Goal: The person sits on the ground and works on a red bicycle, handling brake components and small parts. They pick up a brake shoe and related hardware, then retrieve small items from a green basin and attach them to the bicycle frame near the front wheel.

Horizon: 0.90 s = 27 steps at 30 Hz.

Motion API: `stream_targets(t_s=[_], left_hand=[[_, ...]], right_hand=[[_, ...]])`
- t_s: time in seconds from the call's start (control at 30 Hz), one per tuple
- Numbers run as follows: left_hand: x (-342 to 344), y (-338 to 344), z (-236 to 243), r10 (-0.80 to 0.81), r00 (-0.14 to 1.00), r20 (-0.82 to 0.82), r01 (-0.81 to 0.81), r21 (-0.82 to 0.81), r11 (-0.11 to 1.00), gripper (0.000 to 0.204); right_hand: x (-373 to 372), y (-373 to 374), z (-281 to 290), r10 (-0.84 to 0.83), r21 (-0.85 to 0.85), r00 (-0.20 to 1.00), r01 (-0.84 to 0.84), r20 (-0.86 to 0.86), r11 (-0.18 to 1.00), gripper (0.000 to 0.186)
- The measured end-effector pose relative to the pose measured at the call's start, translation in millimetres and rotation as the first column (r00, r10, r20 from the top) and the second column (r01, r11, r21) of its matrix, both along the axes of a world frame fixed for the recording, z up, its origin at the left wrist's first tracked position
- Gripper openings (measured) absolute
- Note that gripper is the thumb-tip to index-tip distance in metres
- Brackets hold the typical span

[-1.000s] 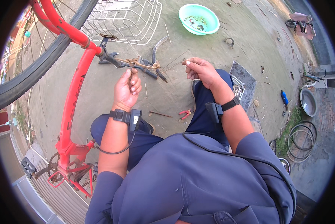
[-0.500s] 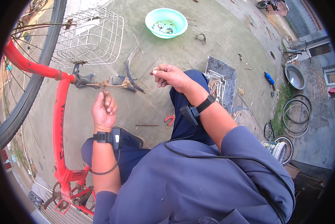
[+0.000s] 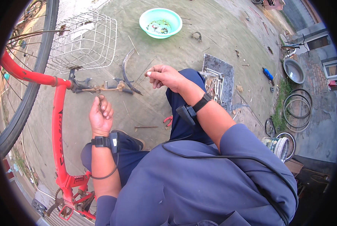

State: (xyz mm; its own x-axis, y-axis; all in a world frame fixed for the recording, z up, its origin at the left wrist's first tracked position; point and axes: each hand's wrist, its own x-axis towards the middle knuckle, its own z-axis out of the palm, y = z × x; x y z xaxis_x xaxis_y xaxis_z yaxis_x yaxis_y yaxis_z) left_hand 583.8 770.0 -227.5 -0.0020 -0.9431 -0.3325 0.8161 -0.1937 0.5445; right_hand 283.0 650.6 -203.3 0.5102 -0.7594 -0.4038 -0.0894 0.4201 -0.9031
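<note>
A red bicycle frame (image 3: 58, 124) stands on my left, with a rusty metal bar (image 3: 110, 89) reaching right from its end. Just below this bar is my left hand (image 3: 102, 116), thumb and fingertips pinched on a thin, bolt-like piece (image 3: 99, 98) that meets the bar's underside. My right hand (image 3: 165, 78) is raised to the right of the bar, apart from it. Its thumb and forefinger press together; anything between them is too small to name. Dark forked metal arms lie around the bar, and a curved black strip (image 3: 125, 71) lies beyond it.
Beyond the bar lies a white wire basket (image 3: 86, 47), near a bicycle wheel (image 3: 44, 71). A mint-green basin (image 3: 142, 24) holds small parts. On the right are a tray (image 3: 228, 71) of wrenches and a blue-handled tool (image 3: 267, 74). Red-handled pliers (image 3: 168, 120) lie by my knee.
The view has shifted slightly, so the surroundings sit a little further left. Both hands keep their pinched grip in nearly the same places by the bar.
</note>
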Motion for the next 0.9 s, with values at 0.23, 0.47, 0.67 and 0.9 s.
stream_targets(t_s=[0.23, 0.47, 0.67, 0.9], left_hand=[[0.2, 0.2, 0.0, 0.004, 1.000, 0.004, -0.004, 0.004, 1.000, 0.026], [0.6, 0.5, -0.1, 0.005, 1.000, 0.008, -0.005, -0.012, 1.000, 0.025], [0.9, 0.7, -0.6, 0.003, 1.000, 0.002, -0.003, 0.004, 1.000, 0.025], [0.4, 0.9, 0.3, 0.012, 1.000, 0.014, -0.012, 0.009, 1.000, 0.025]], right_hand=[[0.2, 0.0, -1.7, -0.020, 0.002, 0.999, 0.020, 0.025, 1.000, 0.025], [0.1, 0.3, -2.7, -0.020, 0.000, 1.000, 0.020, 0.021, 1.000, 0.025], [0.1, -0.5, -3.4, -0.015, -0.004, 1.000, 0.015, 0.018, 1.000, 0.025], [0.0, 0.1, -3.4, -0.017, -0.007, 1.000, 0.017, 0.020, 1.000, 0.025]])
